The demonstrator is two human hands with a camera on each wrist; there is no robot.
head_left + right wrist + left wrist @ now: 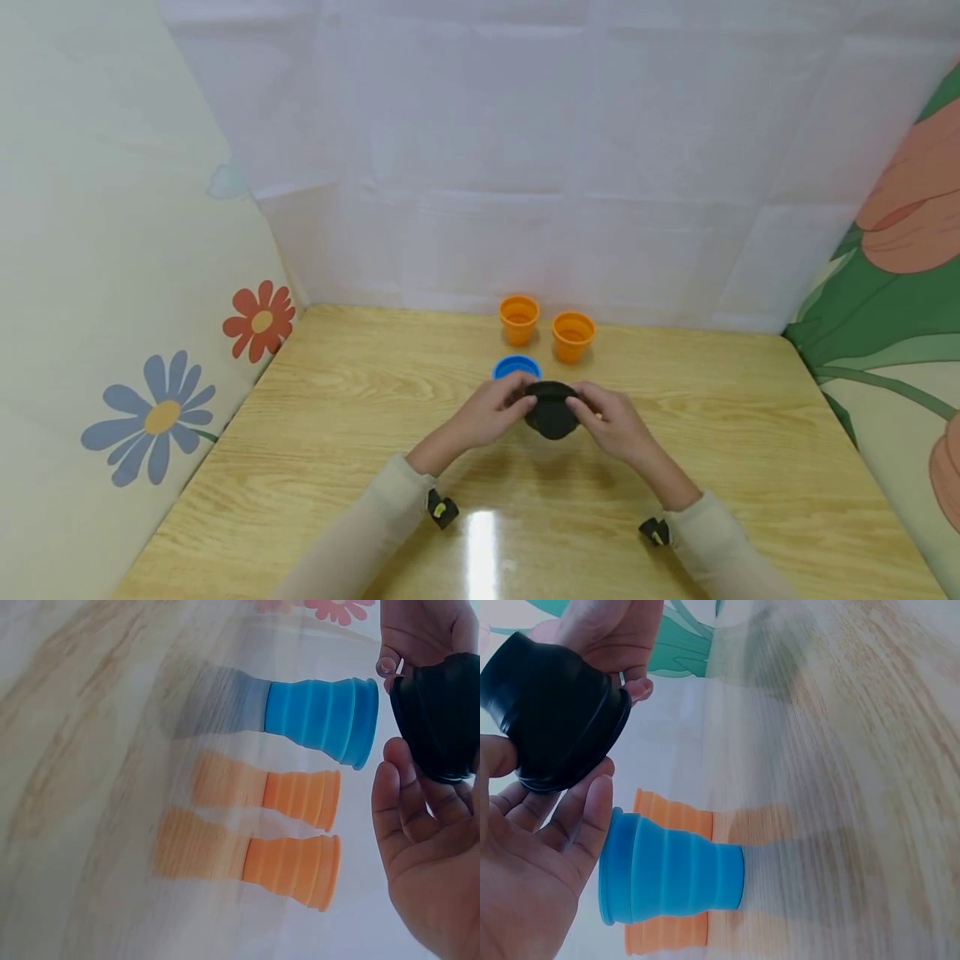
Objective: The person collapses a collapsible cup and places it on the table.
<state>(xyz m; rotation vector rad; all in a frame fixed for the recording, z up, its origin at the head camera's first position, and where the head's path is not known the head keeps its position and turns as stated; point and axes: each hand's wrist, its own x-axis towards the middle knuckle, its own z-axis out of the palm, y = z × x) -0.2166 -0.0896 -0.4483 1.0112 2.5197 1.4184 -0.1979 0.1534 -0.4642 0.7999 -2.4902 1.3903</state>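
Between both hands, raised above the table, is a black collapsible cup (552, 410) with ridged sides. It is tipped over, its wide rim turned down toward the tabletop in the wrist views. My left hand (491, 410) grips its left side, thumb on the near wall and fingers about the rim (619, 724). From the other side my right hand (611, 421) holds it the same way, thumb in front. Just beyond the hands stands a blue cup (516, 365), upright and partly covered by the left hand in the head view.
Two orange cups, one at the left (519, 320) and one at the right (573, 337), stand upright behind the blue one. The wooden table (360, 367) ends at a white cloth backdrop (465, 167). Flower-printed panels flank both sides.
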